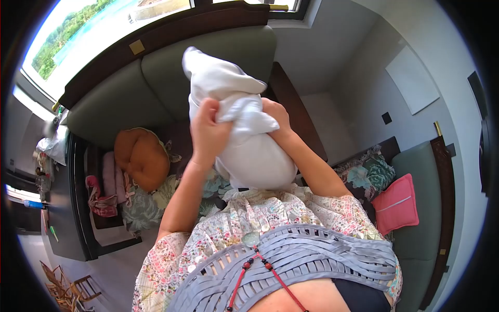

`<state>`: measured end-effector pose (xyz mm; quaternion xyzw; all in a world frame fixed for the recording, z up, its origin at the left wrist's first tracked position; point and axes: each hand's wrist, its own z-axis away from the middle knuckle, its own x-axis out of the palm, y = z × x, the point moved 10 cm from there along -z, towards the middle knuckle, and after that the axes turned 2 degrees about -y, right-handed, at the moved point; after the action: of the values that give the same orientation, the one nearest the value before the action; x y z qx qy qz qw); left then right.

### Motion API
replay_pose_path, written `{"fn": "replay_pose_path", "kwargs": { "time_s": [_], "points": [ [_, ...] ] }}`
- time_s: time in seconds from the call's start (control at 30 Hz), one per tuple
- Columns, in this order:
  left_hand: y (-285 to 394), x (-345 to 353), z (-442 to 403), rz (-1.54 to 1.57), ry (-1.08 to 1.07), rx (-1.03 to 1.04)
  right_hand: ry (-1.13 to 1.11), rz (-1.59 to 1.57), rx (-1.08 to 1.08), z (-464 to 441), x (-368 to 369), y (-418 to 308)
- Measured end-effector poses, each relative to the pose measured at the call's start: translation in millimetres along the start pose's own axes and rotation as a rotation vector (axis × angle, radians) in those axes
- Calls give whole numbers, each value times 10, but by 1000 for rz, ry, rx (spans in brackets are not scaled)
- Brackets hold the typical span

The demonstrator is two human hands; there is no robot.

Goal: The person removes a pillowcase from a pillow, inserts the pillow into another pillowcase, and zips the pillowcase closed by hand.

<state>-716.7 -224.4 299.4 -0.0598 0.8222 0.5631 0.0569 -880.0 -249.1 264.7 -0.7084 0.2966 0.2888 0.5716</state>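
In front of my chest I hold a white pillow (257,161), plump at its lower end, with limp, bunched white fabric rising to a point at the top. My left hand (210,132) is closed on the gathered fabric along its left side. On the other side, my right hand (275,114) grips the cloth, its fingers partly hidden by a fold. The lower end of the pillow rests close against my flowered clothing. Whether the loose upper fabric is a separate pillowcase I cannot tell.
A green padded sofa (109,109) stands ahead, below a window. An orange cushion (141,158) and rolled pink cloth (109,174) lie on its left. At right, a pink cushion (397,204) leans on another green backrest. A dark cabinet (65,208) stands at left.
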Motion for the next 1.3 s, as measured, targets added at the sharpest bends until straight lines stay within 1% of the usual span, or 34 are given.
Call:
{"fn": "replay_pose_path", "kwargs": {
  "time_s": [0.03, 0.07, 0.1, 0.13, 0.17, 0.2, 0.23, 0.27, 0.3, 0.37, 0.4, 0.43, 0.47, 0.5, 0.53, 0.57, 0.6, 0.63, 0.7, 0.73, 0.77, 0.83, 0.87, 0.9, 0.93, 0.97, 1.03, 1.1, 1.13, 1.17, 1.23, 1.27, 1.3],
  "points": [
    [155, 182, 82, -147, -86, 15, 26, 144, 2, -23, 61, 128],
    [289, 385, 187, -222, -130, 49, 35, 149, 3, -34, 283, 371],
    [389, 536, 268, -297, -177, 84, 134, -265, -2, -31, 495, 703],
    [438, 527, 280, -290, -175, 91, 226, -677, -16, -24, 564, 898],
    [520, 538, 275, -345, -198, 146, 221, -670, -31, -35, 545, 838],
    [596, 523, 253, -404, -213, 199, 195, -1079, 78, -51, 646, 905],
    [634, 432, 200, -409, -194, 199, 154, -1490, 203, -72, 808, 923],
    [596, 283, 126, -496, -159, 135, 201, -1173, 51, -119, 619, 719],
    [531, 127, 53, -583, -127, 71, 195, -1178, 48, -84, 500, 528],
    [236, -175, -152, -510, -72, -35, 218, -523, -131, 74, 57, -135],
    [154, -248, -241, -490, -97, -19, 235, -506, -202, 103, 11, -315],
    [-18, -290, -304, -466, -126, -33, 190, -397, -200, 125, 32, -440],
    [-259, -279, -327, -287, -122, -63, 146, -349, -165, 138, 57, -491],
    [-316, -256, -341, -107, -121, -90, 104, -299, -128, 150, 68, -524],
    [-292, -263, -301, -109, -56, -48, 105, -298, -130, 180, -4, -576],
    [-169, -257, -246, -109, 7, -9, 20, -414, -182, 217, -23, -678],
    [-170, -248, -258, -359, 57, 61, -65, -527, -232, 257, -41, -787],
    [-472, -225, -338, -354, 52, 60, -62, -523, -227, 298, -99, -850],
    [-1377, -228, -547, 76, 98, -16, -263, -358, -369, 480, 56, -1148],
    [-1624, -128, -605, 330, 145, -110, -199, -551, -320, 484, 86, -1110],
    [-1293, -159, -617, -134, 180, 23, -188, -547, -326, 478, 97, -1070],
    [-639, -31, -588, -601, -1, -43, -74, -621, -156, 403, -13, -775],
    [-680, 34, -576, -303, -144, -29, 23, -757, -112, 356, -218, -705],
    [-708, 34, -536, -6, -288, -20, 78, -857, -13, 306, -366, -494],
    [-732, -63, -425, 595, -269, -267, 133, -955, 87, 278, -505, -269],
    [-529, -171, -277, 756, -235, -253, 143, -953, 87, 230, -598, -159],
    [-358, -127, -29, 902, -348, -190, 208, -1029, 67, 174, -715, 38],
    [-282, 37, 85, 504, -367, -154, 183, -1055, 83, 58, -656, -58],
    [-141, 147, 77, 420, -378, -132, 152, -1080, 94, -3, -616, -97],
    [196, 208, -14, 58, -352, 166, 144, -1077, 97, -76, -609, -93],
    [561, 420, -49, -382, -458, 315, 124, -1065, 10, -208, -643, -163],
    [530, 431, -58, -376, -444, 308, 72, -1047, 6, -182, -687, -309],
    [566, 499, -22, -439, -447, 466, 58, -1038, -5, -200, -657, -331]
  ]
}}
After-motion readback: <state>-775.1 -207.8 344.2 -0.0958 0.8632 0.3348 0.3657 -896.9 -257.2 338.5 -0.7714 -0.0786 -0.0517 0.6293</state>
